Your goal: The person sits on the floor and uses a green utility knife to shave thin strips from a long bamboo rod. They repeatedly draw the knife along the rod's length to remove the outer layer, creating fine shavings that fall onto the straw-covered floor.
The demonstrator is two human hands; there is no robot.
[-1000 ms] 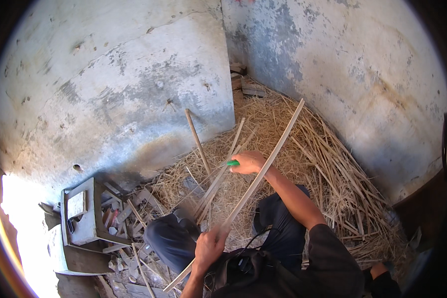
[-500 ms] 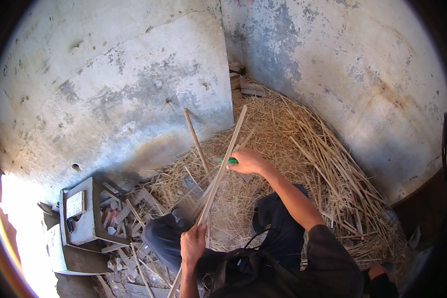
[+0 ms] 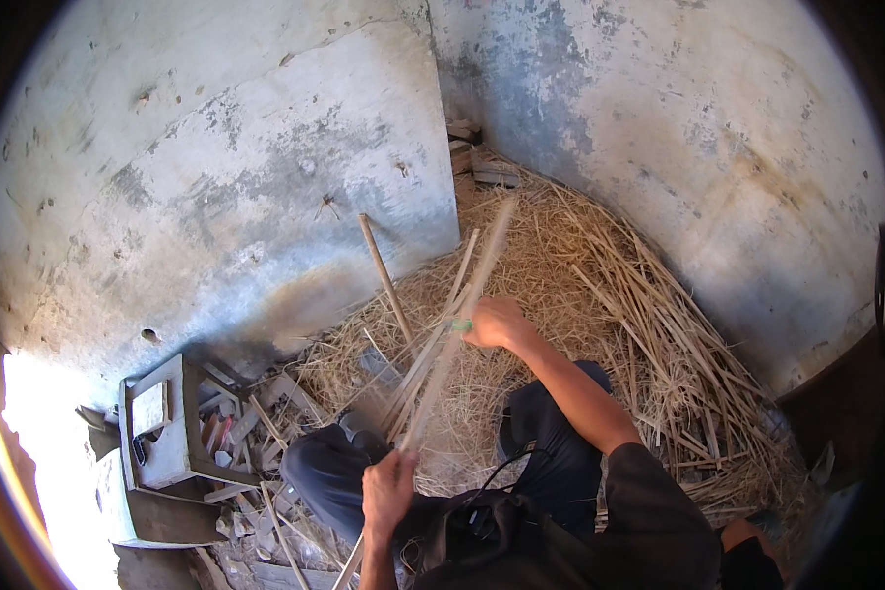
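Note:
My left hand (image 3: 387, 488) is closed round the lower part of a long pale split-wood strip (image 3: 492, 241), which slants up and away to the right and is blurred by motion. My right hand (image 3: 495, 323), further up beside the strip, grips a small green tool (image 3: 461, 324). The tool touches or nearly touches the strip; its working end is smeared and its kind cannot be made out. Several thinner strips (image 3: 403, 395) lie just left of the held one, between my bent knees.
A stick (image 3: 383, 270) stands upright on the left. Straw-like shavings (image 3: 551, 236) cover the floor, with a bundle of long strips (image 3: 693, 339) along the right wall. An overturned wooden stool (image 3: 175, 433) sits among rubble at left. Worn walls (image 3: 295, 147) meet in the corner.
The held strip's far end has swung right and blurred, parting from the thinner strips beside it. My left hand has shifted slightly right and down; my right hand has barely moved.

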